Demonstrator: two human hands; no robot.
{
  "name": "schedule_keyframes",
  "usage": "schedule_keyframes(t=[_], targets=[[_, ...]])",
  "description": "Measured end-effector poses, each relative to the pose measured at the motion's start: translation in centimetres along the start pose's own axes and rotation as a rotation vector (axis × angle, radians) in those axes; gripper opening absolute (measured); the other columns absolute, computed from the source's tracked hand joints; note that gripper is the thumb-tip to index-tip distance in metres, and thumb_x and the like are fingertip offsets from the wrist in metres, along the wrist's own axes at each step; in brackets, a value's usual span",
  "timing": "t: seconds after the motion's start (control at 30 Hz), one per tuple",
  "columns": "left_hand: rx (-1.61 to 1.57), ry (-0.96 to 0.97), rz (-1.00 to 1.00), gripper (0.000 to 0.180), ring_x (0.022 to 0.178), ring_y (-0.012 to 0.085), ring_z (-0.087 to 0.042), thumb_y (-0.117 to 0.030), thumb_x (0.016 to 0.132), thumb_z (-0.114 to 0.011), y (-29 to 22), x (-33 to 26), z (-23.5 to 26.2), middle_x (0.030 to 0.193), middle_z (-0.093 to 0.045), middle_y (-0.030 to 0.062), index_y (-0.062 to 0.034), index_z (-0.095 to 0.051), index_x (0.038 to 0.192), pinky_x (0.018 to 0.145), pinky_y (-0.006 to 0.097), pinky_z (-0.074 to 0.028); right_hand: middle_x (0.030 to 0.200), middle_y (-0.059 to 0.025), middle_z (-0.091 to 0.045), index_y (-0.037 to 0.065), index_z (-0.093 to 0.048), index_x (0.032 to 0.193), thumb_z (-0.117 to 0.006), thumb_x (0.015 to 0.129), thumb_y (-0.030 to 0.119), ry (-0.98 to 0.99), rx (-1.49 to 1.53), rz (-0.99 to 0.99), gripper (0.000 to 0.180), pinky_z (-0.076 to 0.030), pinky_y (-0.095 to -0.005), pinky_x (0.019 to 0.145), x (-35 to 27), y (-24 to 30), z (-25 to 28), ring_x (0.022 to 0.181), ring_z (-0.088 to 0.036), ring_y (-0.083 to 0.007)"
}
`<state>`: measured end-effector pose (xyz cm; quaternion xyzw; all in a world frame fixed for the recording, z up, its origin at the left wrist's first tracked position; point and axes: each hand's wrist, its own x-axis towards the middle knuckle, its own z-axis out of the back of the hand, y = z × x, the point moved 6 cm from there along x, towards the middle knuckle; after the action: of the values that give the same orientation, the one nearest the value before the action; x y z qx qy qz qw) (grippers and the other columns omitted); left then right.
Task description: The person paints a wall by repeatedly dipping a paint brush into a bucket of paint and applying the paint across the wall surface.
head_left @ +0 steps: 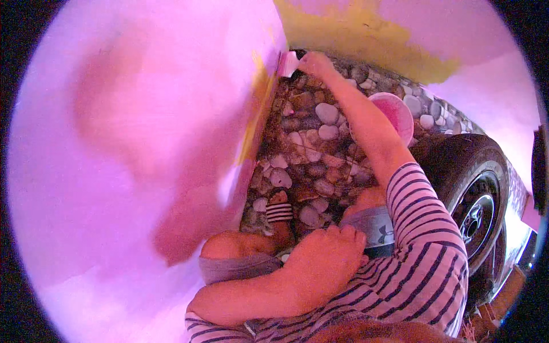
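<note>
My right hand [315, 64] reaches out to the far corner, where the pinkish wall meets the stone-patterned floor. Its fingers are closed on a wide paintbrush [289, 64], whose pale, pink-tinged head is against the foot of the left wall. Beneath my right forearm stands a round tub [402, 108] of pink paint, partly covered by the arm. My left hand [331, 254] lies across my lap by the grey shorts [372, 227], with its fingers curled in. Its palm is hidden, so I cannot see whether anything is inside.
The left wall [171, 74] has a yellow strip [251, 134] low down. Yellow patches [366, 40] also mark the far wall. A car wheel with a black tyre [477, 188] stands close on my right. My sandalled foot [279, 208] is near the left wall.
</note>
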<state>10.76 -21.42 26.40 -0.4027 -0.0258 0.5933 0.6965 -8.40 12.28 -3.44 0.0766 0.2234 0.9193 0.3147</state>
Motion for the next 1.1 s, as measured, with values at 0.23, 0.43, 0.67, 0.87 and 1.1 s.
schedule_keyframes(t=[0.23, 0.43, 0.67, 0.87, 1.1], targets=[[-0.032, -0.017, -0.006, 0.033, 0.078, 0.0314, -0.065, -0.033, 0.092, -0.053, 0.2, -0.3, -0.6, 0.087, -0.063, 0.0159, -0.0014, -0.058, 0.096, 0.067, 0.043, -0.053, 0.092, -0.0197, -0.069, 0.007, -0.071, 0.089, -0.056, 0.085, 0.044, -0.069, 0.02, 0.018, 0.04, -0.053, -0.0477, 0.078, 1.3, 3.5, 3.1, 0.084, -0.067, -0.0373], [0.003, -0.014, -0.061, 0.032, 0.078, 0.0314, -0.065, -0.033, 0.092, -0.053, -0.7, 0.3, -0.4, 0.086, -0.063, 0.0155, -0.0016, -0.058, 0.094, 0.066, 0.043, -0.054, 0.087, -0.01, -0.072, 0.01, -0.074, 0.096, -0.061, 0.085, 0.053, -0.252, 0.231, 0.234, 0.046, -0.054, -0.0425, 0.071, 5.2, 1.7, 16.2, 0.071, -0.066, -0.0271], [0.017, 0.025, 0.015, 0.033, 0.08, 0.0321, -0.065, -0.034, 0.092, -0.052, 0.0, -0.1, -0.1, 0.088, -0.062, 0.016, -0.0009, -0.057, 0.096, 0.067, 0.043, -0.054, 0.075, -0.0064, -0.066, 0.012, -0.072, 0.104, -0.062, 0.085, 0.056, -0.072, 0.657, 0.02, 0.048, -0.052, -0.0348, 0.066, 0.1, -1.5, 10.5, 0.064, -0.059, -0.0181], [-0.006, 0.01, -0.016, 0.035, 0.082, 0.033, -0.065, -0.034, 0.093, -0.052, -0.1, -0.2, -0.4, 0.09, -0.063, 0.0169, 0.0, -0.058, 0.098, 0.068, 0.044, -0.054, 0.072, -0.0059, -0.065, 0.016, -0.073, 0.107, -0.067, 0.084, 0.049, 0.042, 0.535, -0.035, 0.041, -0.051, -0.0322, 0.063, -0.8, -3.5, 0.0, 0.06, -0.057, -0.0134], [0.015, 0.027, 0.045, 0.036, 0.081, 0.0333, -0.065, -0.035, 0.092, -0.052, 0.5, -0.4, -0.8, 0.088, -0.063, 0.0169, 0.0, -0.058, 0.098, 0.066, 0.045, -0.054, 0.076, -0.0087, -0.07, 0.007, -0.072, 0.092, -0.067, 0.084, 0.043, -0.176, 0.055, 0.087, 0.038, -0.052, -0.0401, 0.07, 2.6, 4.7, 3.6, 0.075, -0.067, -0.0275]])
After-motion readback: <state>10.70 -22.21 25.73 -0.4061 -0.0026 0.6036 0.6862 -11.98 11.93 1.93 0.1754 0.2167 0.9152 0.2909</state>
